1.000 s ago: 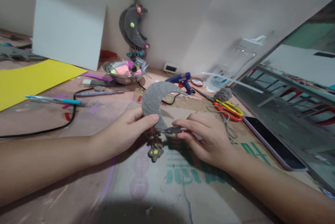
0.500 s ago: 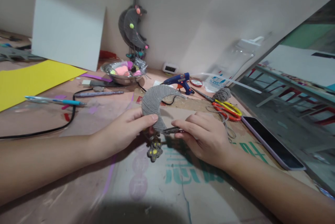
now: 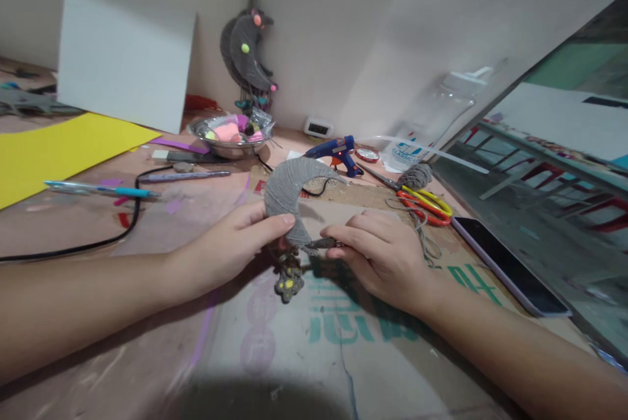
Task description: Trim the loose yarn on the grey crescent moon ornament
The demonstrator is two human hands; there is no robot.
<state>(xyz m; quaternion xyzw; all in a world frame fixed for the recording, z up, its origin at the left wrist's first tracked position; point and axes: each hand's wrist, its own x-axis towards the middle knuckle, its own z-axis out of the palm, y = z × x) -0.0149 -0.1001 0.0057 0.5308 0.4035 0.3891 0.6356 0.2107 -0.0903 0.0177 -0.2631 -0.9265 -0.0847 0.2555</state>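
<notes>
While hardly anything is being changed against a second ago, the grey yarn-wrapped crescent (image 3: 282,197) is being held in the same pose and the slim dark tool (image 3: 322,243) is being kept at its lower tip, so the same spot is apparently being worked. The crescent is being gripped over the printed cardboard (image 3: 402,374) by the left hand (image 3: 250,230): thumb being laid on the front face, other fingers being mostly hidden behind. The tool is being pinched between right hand (image 3: 377,260) thumb and forefinger, just beside that tip; whether contact is being made can't be told. The yellow-spotted ornament (image 3: 289,284) is being seen just below.
</notes>
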